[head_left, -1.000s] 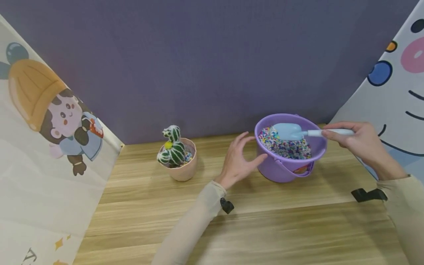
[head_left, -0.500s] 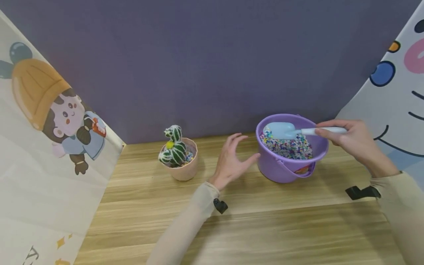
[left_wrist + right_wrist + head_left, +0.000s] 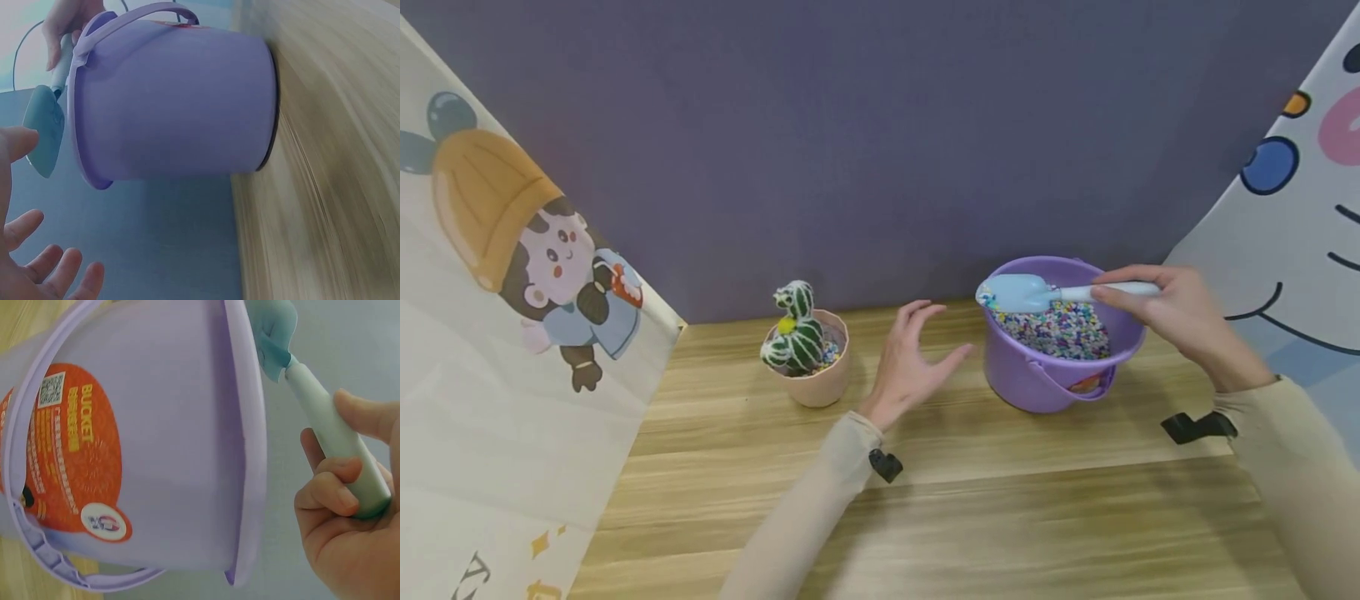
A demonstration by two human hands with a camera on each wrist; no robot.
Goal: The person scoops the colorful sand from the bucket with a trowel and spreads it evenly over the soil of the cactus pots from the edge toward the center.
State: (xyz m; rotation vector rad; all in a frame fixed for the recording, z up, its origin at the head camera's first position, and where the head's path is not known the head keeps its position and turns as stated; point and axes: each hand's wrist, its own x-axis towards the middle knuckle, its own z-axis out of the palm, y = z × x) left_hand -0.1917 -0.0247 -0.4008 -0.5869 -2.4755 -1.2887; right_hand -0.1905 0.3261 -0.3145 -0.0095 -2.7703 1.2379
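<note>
My right hand point(image 3: 1180, 317) grips the pale handle of a light blue toy shovel point(image 3: 1022, 293), with its fingers wrapped round it in the right wrist view. The shovel is above the rim of a purple bucket point(image 3: 1037, 387), its tip at the left edge, carrying some small coloured beads. More multicoloured beads point(image 3: 1063, 333) lie inside the bucket. To the bucket's left, my left hand point(image 3: 906, 371) hovers apart from it, thumb and fingers spread and holding nothing. A pinkish pot point(image 3: 820, 390) with a knitted-looking cactus point(image 3: 797, 333) and some beads stands farther left.
Everything stands on a wood-grain tabletop point(image 3: 1000, 525). A dark grey-purple panel point(image 3: 880, 150) rises right behind the pot and bucket. Printed white panels close off the left side point(image 3: 482, 400) and the right side point(image 3: 1247, 250). The bucket's handle point(image 3: 56, 556) hangs down at its front.
The shovel and right hand have moved left, from over the bucket's middle to its left rim. My left hand has drawn away from the bucket, toward the pot.
</note>
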